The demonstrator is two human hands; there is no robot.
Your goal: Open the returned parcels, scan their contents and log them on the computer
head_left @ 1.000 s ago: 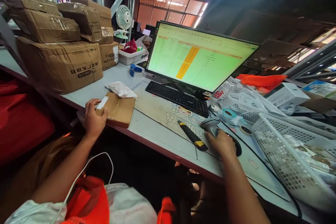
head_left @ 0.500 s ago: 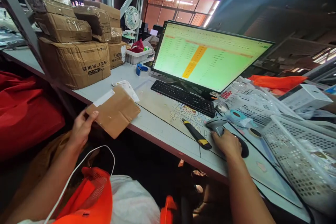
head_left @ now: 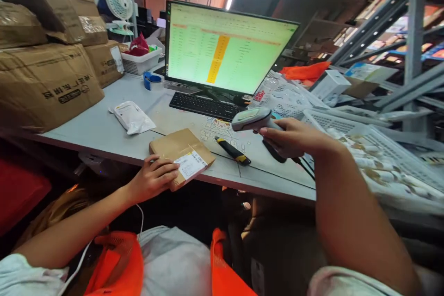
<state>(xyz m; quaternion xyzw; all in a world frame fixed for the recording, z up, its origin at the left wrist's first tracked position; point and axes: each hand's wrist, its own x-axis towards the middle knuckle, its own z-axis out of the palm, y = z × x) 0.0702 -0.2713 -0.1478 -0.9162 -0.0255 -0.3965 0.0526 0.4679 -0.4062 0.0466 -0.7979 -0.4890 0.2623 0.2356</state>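
My left hand (head_left: 154,178) grips the near corner of a small brown cardboard parcel (head_left: 175,148) that lies at the table's front edge, its white label (head_left: 190,165) facing up. My right hand (head_left: 291,138) holds a grey barcode scanner (head_left: 251,118) raised above the table, its head turned left toward the parcel. A black and yellow utility knife (head_left: 232,150) lies on the table between the parcel and the scanner.
A monitor (head_left: 222,48) with a green spreadsheet stands behind a black keyboard (head_left: 206,105). A white padded packet (head_left: 133,117) lies to the left. Stacked cardboard boxes (head_left: 45,78) fill the far left. White perforated baskets (head_left: 374,152) sit at the right. A blue tape dispenser (head_left: 151,78) lies near the boxes.
My left hand turned the parcel label-up and set it down at the table edge in front of me. My right hand lifted the scanner off the table and swung it left.
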